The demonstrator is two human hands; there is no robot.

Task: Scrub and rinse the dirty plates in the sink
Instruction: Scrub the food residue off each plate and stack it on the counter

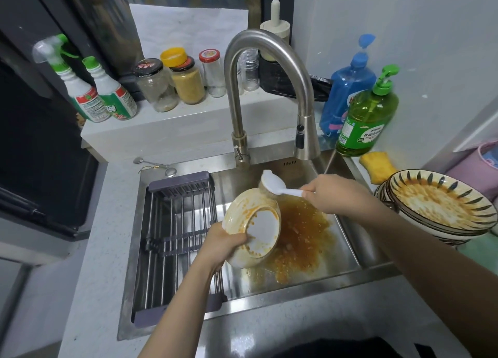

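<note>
Surrounding: pale speckled desk [89, 252] wraps the basin, with a plain white wall at right and a dark window frame at left.
Sink: steel sink [347, 252] set into the desk, its floor spread with orange, greasy residue [301, 239].
Rack: dark roll-up drying rack [172, 239] lies across the left half of the sink.
Faucet: tall arched steel faucet [269, 69] stands behind the basin, its head hanging over the right side.
Stack: dirty patterned plates [442, 206] sit stacked on the desk right of the sink, smeared orange.
Ledge: raised white ledge [151, 131] behind the sink carries two spray bottles [94, 93], several jars [186, 80], a blue soap bottle [347, 88] and a green soap bottle [369, 115]; a yellow sponge [377, 166] lies just beside the green one.
Plate: held tilted above the sink, underside toward the camera, the plate [253, 225] is streaked orange.
Left hand: left hand [223, 244] grips the plate's lower rim, fingers curled round it.
Right hand: right hand [331, 196] holds the handle of a white scrub brush [272, 185], fingers closed on it; bristles touch the plate's upper edge.
</note>
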